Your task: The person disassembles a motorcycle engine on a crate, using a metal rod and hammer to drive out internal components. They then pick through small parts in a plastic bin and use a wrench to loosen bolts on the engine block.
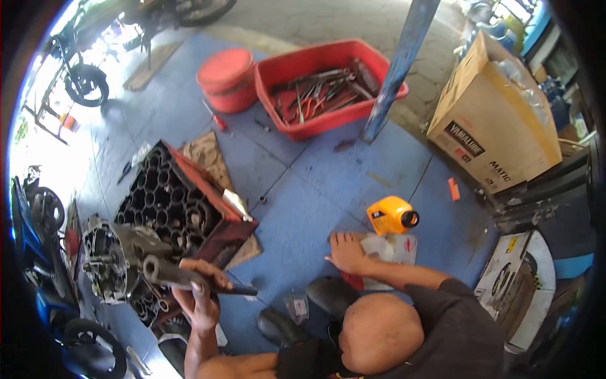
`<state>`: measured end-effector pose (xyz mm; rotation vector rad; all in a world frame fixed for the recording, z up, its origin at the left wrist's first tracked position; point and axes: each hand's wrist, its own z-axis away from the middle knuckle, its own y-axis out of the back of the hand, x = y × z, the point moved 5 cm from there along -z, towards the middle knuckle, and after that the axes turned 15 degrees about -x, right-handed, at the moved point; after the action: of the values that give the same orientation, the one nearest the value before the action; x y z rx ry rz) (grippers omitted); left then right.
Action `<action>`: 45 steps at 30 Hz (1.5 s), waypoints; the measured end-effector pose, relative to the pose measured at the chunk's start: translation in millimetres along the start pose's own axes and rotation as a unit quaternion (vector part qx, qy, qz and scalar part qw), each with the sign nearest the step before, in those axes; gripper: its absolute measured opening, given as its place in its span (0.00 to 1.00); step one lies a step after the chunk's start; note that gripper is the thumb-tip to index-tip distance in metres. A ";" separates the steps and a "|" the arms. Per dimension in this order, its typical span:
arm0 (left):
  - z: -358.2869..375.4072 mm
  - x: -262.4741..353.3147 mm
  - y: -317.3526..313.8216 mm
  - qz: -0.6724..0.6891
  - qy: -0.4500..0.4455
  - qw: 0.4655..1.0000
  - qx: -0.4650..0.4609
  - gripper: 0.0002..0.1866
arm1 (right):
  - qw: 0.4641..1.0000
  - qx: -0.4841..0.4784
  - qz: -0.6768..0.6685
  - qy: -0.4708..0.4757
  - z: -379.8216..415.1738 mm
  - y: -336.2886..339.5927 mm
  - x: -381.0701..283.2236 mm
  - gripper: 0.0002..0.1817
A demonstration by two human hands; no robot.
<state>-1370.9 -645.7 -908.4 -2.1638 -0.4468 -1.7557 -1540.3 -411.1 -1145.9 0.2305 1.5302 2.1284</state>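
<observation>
My left hand (203, 292) is closed around a dark metal bar with a hollow, thicker round end (165, 273); its thinner end points right. Just beyond that hand lies a metal engine part (113, 256) with exposed inner pieces, beside a rack of round black tubes (167, 189). My right hand (347, 252) rests low over the floor with its fingers stretched out, at the edge of a clear packet (401, 247) with red print. Close by, a yellow bottle (388, 215) with a black top lies tilted. A small packet (297, 307) is near my shoes.
A red tub (287, 129) of hand tools stands at the back beside a red round container (227, 88). A blue post (401, 66) rises at its right. Cardboard boxes (464, 132) line the right side. Motorbikes (88, 82) stand left. A screwdriver (219, 122) lies on the blue floor.
</observation>
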 end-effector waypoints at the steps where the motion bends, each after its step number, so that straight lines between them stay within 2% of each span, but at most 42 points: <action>1: 1.2 5.0 -0.3 0.002 -0.013 1.000 0.000 0.26 | 1.000 0.013 0.008 -0.004 -2.4 -7.8 2.3 0.31; 3: 1.2 17.0 1.8 -0.005 -0.037 0.999 -0.007 0.24 | 0.997 -0.059 -0.029 -0.035 -13.7 -25.1 13.5 0.25; 5: 10.9 22.0 9.9 0.007 -0.042 0.999 0.019 0.22 | 0.996 -0.080 -0.024 -0.044 -21.4 -35.1 20.6 0.19; 6: 10.8 23.5 14.1 0.041 -0.057 0.997 -0.019 0.20 | 0.992 -0.099 -0.055 -0.061 -19.5 -21.1 19.2 0.17; 7: 16.6 29.7 18.8 0.014 -0.062 0.998 -0.024 0.17 | 0.987 -0.126 -0.078 -0.064 -20.6 -4.1 17.0 0.15; 8: 21.9 34.1 19.5 0.065 -0.072 0.995 0.002 0.15 | 0.992 -0.093 -0.074 -0.048 -22.1 -12.0 20.2 0.16; 9: 28.2 37.5 26.1 0.085 -0.072 0.994 -0.020 0.17 | 0.995 -0.055 -0.073 -0.034 -22.4 -23.0 25.5 0.16; 11: 38.6 52.1 37.1 0.097 -0.128 0.987 -0.030 0.20 | 0.993 -0.087 -0.025 -0.072 -20.6 -28.0 21.2 0.19; 12: 47.9 63.4 49.1 0.085 -0.138 0.987 -0.003 0.20 | 0.996 -0.051 0.038 -0.068 -17.2 -24.5 13.5 0.17; 13: 55.3 81.9 57.8 0.096 -0.190 0.977 0.018 0.22 | 0.996 -0.046 0.051 -0.050 -29.8 -14.7 4.3 0.17; 14: 60.9 101.5 65.7 0.108 -0.244 0.963 0.033 0.23 | 0.998 -0.038 0.035 -0.036 -55.1 13.5 -39.3 0.17; 16: 83.6 142.1 90.2 0.018 -0.266 0.951 0.154 0.33 | 1.000 -0.021 0.002 -0.013 -50.5 26.2 -112.0 0.17; 17: 95.4 163.4 103.8 0.030 -0.311 0.932 0.185 0.32 | 1.000 -0.013 -0.016 0.002 -30.5 21.1 -179.3 0.17; 18: 106.7 185.1 118.0 0.040 -0.354 0.910 0.213 0.32 | 0.999 -0.005 -0.035 0.017 -60.1 49.0 -156.4 0.16; 20: 125.2 232.2 144.6 0.024 -0.414 0.875 0.251 0.30 | 0.995 0.005 -0.088 0.041 -75.1 73.1 -153.9 0.16; 24: 135.7 320.7 194.1 -0.076 -0.470 0.853 0.213 0.26 | 0.977 0.012 -0.208 0.040 -69.1 96.6 -133.1 0.16; 26: 121.3 350.7 204.8 -0.085 -0.474 0.824 0.300 0.24 | 0.966 0.009 -0.257 0.037 -60.7 107.8 -116.9 0.16; 28: 94.0 370.2 217.0 -0.189 -0.449 0.812 0.320 0.23 | 0.952 0.001 -0.304 0.034 -67.0 137.4 -133.7 0.16; 30: 62.7 388.9 168.2 -0.137 -0.406 0.820 0.380 0.24 | 0.933 -0.004 -0.358 0.034 -65.2 148.7 -125.1 0.16; 33: 13.8 374.6 181.3 -0.195 -0.342 0.843 0.365 0.24 | 0.897 -0.013 -0.439 0.042 -77.1 163.4 -106.4 0.16; 34: 7.2 369.3 178.6 -0.230 -0.353 0.837 0.348 0.24 | 0.883 -0.021 -0.468 0.046 -84.6 164.4 -100.0 0.16; 38: -18.6 340.2 190.1 -0.169 -0.316 0.847 0.392 0.22 | 0.805 -0.061 -0.589 0.035 -114.2 151.0 -65.7 0.16; 39: -21.6 336.6 193.7 -0.225 -0.359 0.839 0.340 0.21 | 0.784 -0.073 -0.616 0.024 -118.7 148.0 -53.0 0.16; 40: -24.7 326.4 194.9 -0.217 -0.284 0.845 0.397 0.25 | 0.762 -0.086 -0.642 0.015 -135.1 153.2 -27.4 0.16; 41: -28.8 324.2 194.6 -0.220 -0.285 0.849 0.388 0.26 | 0.740 -0.098 -0.666 0.007 -156.4 161.5 0.9 0.15; 43: -38.0 323.2 193.8 -0.212 -0.277 0.859 0.375 0.28 | 0.697 -0.121 -0.706 -0.001 -172.8 173.7 12.7 0.15; 45: -43.1 320.5 199.3 -0.242 -0.243 0.861 0.375 0.27 | 0.702 -0.080 -0.707 0.031 -193.5 229.5 -9.2 0.16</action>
<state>-1259.8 -830.6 -595.8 -1.9322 -1.6121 -0.8913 -1681.7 -632.7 -1000.7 -0.8461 0.8843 0.9266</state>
